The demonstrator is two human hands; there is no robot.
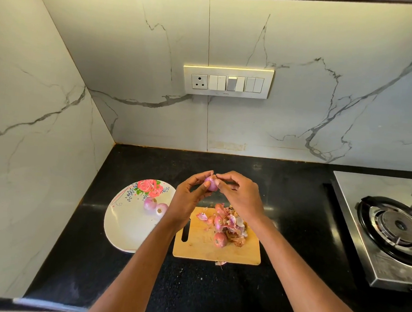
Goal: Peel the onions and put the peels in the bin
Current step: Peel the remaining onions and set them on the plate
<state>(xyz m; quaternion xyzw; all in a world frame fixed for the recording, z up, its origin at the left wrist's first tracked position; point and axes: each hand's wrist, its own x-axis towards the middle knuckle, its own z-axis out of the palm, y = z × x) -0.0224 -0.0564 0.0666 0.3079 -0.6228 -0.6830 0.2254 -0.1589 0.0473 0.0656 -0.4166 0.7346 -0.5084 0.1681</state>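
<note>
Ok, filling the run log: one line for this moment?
step: peeling | left hand: holds onion | right hand: pinches its skin | peels: on board

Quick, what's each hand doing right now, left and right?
Left hand: holds the onion in its curled fingers.
Right hand: fingertips pinch at the top of that onion, apparently on its skin.

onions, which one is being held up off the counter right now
The onion pinched between both hands, above the cutting board; the others lie on the plate or board.
</note>
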